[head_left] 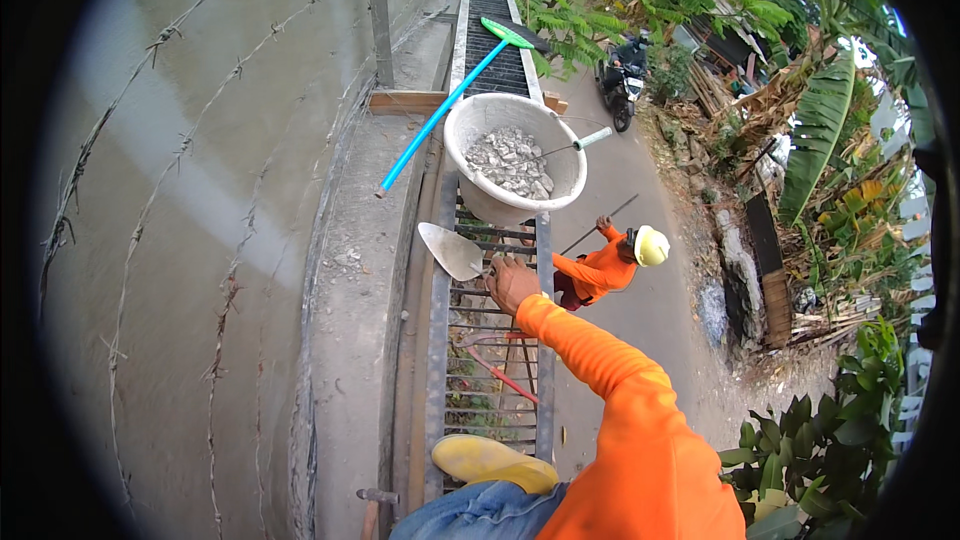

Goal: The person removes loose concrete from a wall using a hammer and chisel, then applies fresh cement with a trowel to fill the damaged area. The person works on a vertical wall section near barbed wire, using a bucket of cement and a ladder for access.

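My right hand (513, 285), in an orange sleeve, has its fingers closed round the handle of a pointing trowel. The trowel's flat metal blade (448, 250) points up-left over the steel grating (545, 340) of a narrow raised walkway. Just beyond the hand, a white bucket (470, 180) with broken grey rubble (510, 155) inside sits on the grating, its wire handle resting over the rim. Behind the bucket a squeegee-like tool (450, 105) with a blue pole and green head lies across the walkway. My yellow boot (480, 455) is on the grating. My left hand is out of view.
A concrete ledge (345, 360) and barbed wire line the grey wall at left. Below at right, a co-worker (600, 270) in orange and a yellow helmet holds a long rod on the path; a motorbike rider (625, 75) is farther along. A hammer-like tool (378, 495) is near my leg.
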`<state>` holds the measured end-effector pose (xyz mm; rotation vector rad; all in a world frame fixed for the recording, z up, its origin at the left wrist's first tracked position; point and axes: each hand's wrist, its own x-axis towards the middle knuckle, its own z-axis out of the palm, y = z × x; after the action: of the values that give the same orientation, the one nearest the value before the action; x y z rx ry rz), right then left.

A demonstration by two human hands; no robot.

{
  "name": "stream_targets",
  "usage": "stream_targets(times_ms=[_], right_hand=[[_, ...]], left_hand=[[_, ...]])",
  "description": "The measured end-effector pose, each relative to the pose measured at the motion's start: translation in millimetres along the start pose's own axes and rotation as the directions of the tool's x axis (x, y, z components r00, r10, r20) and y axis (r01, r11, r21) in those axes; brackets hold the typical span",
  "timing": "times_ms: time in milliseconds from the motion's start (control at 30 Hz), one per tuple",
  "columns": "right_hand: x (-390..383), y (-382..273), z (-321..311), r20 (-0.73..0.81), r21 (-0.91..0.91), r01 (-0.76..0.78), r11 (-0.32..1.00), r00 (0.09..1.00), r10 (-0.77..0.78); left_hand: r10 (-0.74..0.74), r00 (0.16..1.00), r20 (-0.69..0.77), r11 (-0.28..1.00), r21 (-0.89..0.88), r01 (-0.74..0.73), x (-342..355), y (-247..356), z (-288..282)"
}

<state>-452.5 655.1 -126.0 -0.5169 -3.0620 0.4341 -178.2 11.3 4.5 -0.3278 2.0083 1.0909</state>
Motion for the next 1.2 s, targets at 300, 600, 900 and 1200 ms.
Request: stream_targets(times_ms=[300, 600, 900, 1200], right_hand=[[10.0, 7.8, 7.2, 0.002, -0.111, 0.053, 0.992, 0.999, -0.054], [-54.5, -74.8, -0.3, -0.216, 0.438, 0.335, 0.834, 0.940, -0.264], [-146.3, -222.9, 83.0, 0.691, 0.577, -0.769, -0.274, 0.639, -0.337], [-35.0, -261.7, 111.7, 0.577, 0.816, -0.565, -0.123, 0.809, 0.113]], left_hand=[[0.076, 0.997, -0.025, 0.957, 0.281, -0.066, 61.0, 86.6, 0.4], [0.176, 0.979, -0.106, 0.984, 0.050, -0.172, 133.2, 175.1, 57.0], [0.272, 0.908, -0.320, 0.936, -0.130, -0.326, 224.5, 195.2, 115.8], [-0.278, 0.959, -0.050, 0.629, -0.764, 0.142, 212.5, 166.5, 69.9]])
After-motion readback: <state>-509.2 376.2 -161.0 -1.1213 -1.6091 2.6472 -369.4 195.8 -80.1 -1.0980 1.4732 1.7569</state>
